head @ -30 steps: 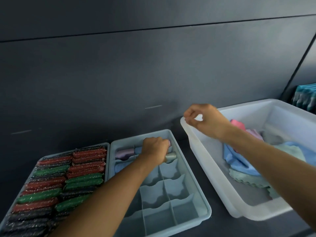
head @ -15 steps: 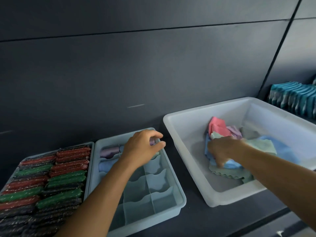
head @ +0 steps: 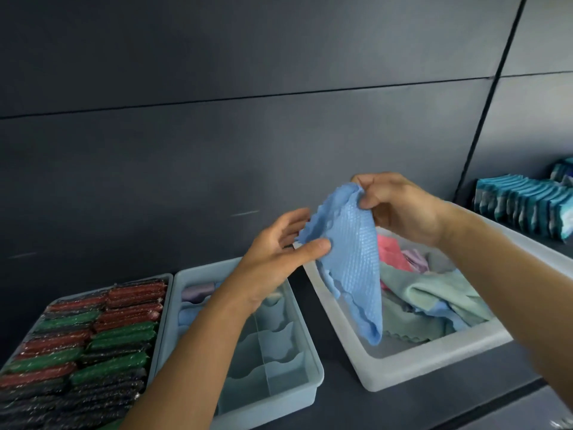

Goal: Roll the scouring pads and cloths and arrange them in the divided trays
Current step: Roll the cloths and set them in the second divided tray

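Pinched by both hands: right hand [head: 403, 209] grips the blue cloth [head: 353, 259] at its top corner, left hand [head: 276, 259] pinches its left edge between thumb and fingers. The cloth hangs in the air over the white bin's [head: 403, 367] left side, just right of the divided tray [head: 310, 361]. Rolled scouring pads [head: 93, 336] sit far left.

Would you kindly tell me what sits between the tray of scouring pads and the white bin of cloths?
The head view shows the pale blue divided tray there, with a few rolled cloths at its far end.
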Tool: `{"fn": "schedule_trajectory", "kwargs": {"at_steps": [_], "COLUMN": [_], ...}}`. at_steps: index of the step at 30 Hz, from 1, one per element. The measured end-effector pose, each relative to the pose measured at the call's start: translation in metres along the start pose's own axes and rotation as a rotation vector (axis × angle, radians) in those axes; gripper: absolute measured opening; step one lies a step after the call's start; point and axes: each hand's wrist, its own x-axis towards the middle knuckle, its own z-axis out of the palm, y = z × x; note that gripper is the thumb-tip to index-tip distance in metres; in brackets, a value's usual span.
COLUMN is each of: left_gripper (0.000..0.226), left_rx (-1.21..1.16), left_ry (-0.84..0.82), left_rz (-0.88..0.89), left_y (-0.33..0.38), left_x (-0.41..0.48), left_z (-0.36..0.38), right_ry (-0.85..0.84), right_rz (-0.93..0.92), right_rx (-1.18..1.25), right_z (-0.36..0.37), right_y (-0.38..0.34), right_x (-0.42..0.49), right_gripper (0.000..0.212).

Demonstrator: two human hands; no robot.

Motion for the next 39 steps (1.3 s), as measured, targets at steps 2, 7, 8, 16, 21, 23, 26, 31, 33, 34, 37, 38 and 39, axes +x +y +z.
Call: {"fn": "schedule_trajectory", "kwargs": {"at_steps": [2,7,8,16,21,23,26,31,33,34,37,38,39], "left_gripper": [0.064,0.075,0.081,0.042,0.014,0.011,0.013,0.016,0.016,0.016,0.009,0.007,0.006], "left_rx": [-0.095,-0.368,-0.412,-0.806,-0.483,-0.305,-0.098,0.215,0.286,0.305,0.354,0.353,0.350], "left_ry": [-0.063,-0.170,-0.192,-0.062,0.239,0.297,0.330,0.156,0.082,0.058,0.036,0.032,0.032], "left_rz": [-0.006,-0.012,-0.031,-0.278,0.014,0.100,0.210,0.275,0.260,0.249,0.217,0.208,0.202], "left_y": [0.014,0.023,0.018,-0.007,0.019,0.030,0.044,0.065,0.072,0.075,0.078,0.078,0.078], "left_x": [0.001,0.000,-0.002,-0.024,-0.030,-0.034,-0.038,-0.046,-0.050,-0.052,-0.057,-0.058,-0.060], "left_z": [-0.004,-0.016,-0.019,-0.036,-0.067,-0.077,-0.087,-0.095,-0.095,-0.095,-0.099,-0.100,-0.101], "right_ry": [-0.049,-0.096,-0.112,-0.143,-0.217,-0.254,-0.355,-0.466,-0.358,-0.293,-0.118,-0.077,-0.046], "right_rz": [-0.054,-0.107,-0.120,-0.142,-0.042,0.007,0.095,-0.024,-0.116,-0.143,-0.212,-0.230,-0.242], "right_rx": [0.050,0.246,0.317,0.553,0.484,0.423,0.214,0.103,0.125,0.140,0.140,0.123,0.104], "right_z": [0.010,0.021,0.022,0.040,0.052,0.060,0.072,0.099,0.112,0.117,0.124,0.125,0.127], "right_y": [-0.013,-0.022,-0.020,-0.004,0.018,0.027,0.035,0.020,0.008,0.003,-0.007,-0.008,-0.011], "right_x": [0.001,0.007,0.010,0.014,0.010,0.008,0.005,0.008,0.012,0.014,0.015,0.014,0.012], "right_gripper": [0.027,0.040,0.044,0.056,0.058,0.047,0.051,0.078,0.076,0.071,0.040,0.033,0.029]}}
